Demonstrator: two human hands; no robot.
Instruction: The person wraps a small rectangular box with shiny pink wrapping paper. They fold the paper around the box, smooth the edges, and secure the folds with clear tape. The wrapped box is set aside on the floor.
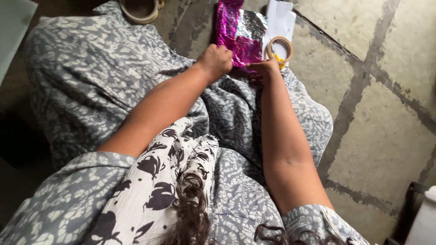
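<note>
I sit on the floor with my knees up under grey patterned cloth. My left hand (216, 60) is closed on the near edge of a shiny magenta foil sheet (237, 31) that lies on the floor ahead of me. My right hand (264, 69) touches the same near edge of the foil from the right, fingers curled on it. A small roll of tape (279, 46) lies just beyond my right hand, partly over a white paper (282, 18) and next to the foil.
A bigger roll of tape (140, 11) lies at the top left by my knee. The floor (386, 113) is cracked grey concrete with dark joints. A white plastic container (424, 222) stands at the bottom right corner.
</note>
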